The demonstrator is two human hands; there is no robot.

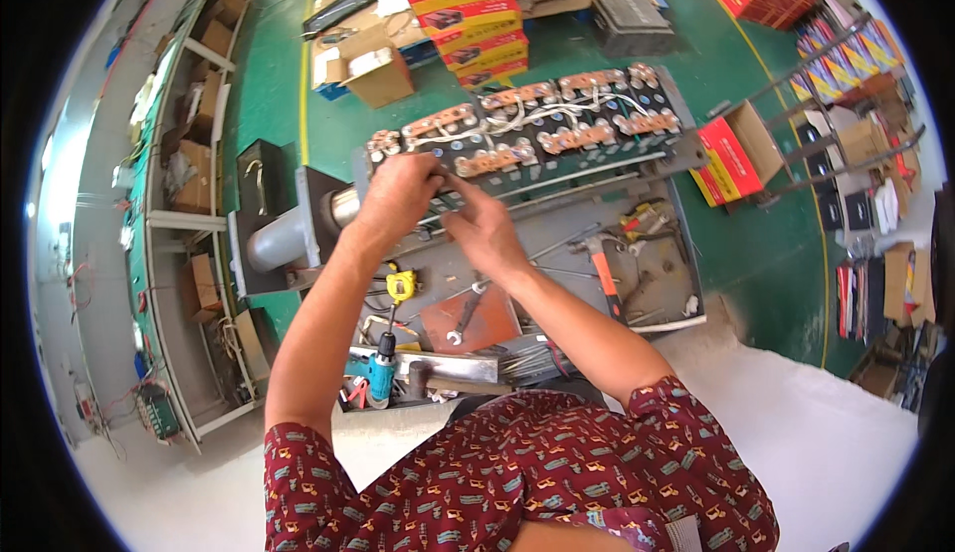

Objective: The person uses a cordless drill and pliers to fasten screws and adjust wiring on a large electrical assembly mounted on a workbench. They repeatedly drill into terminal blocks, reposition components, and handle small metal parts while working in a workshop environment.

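Both my hands meet at the near left edge of a long black assembly (537, 144) topped with copper-coloured plates, bolts and white wires. The fingers of my left hand (403, 194) are bent in a pinch at that edge. Close beside it, my right hand (487, 234) is also closed, its fingertips almost touching the left ones. Whatever lies between the fingers is too small and hidden to make out. A thin metal rod (582, 174) runs along the assembly's near side. To the left, a shiny metal cylinder (345, 206) lies against grey end plates.
Below my forearms, a grey tray (652, 229) carries a hammer (605, 278), a wrench (468, 313), a yellow tape measure (401, 284) and a teal cordless drill (381, 373). Stacked red-and-yellow boxes (463, 15) stand behind. Shelving (189, 219) lines the left; an open carton (731, 154) is right.
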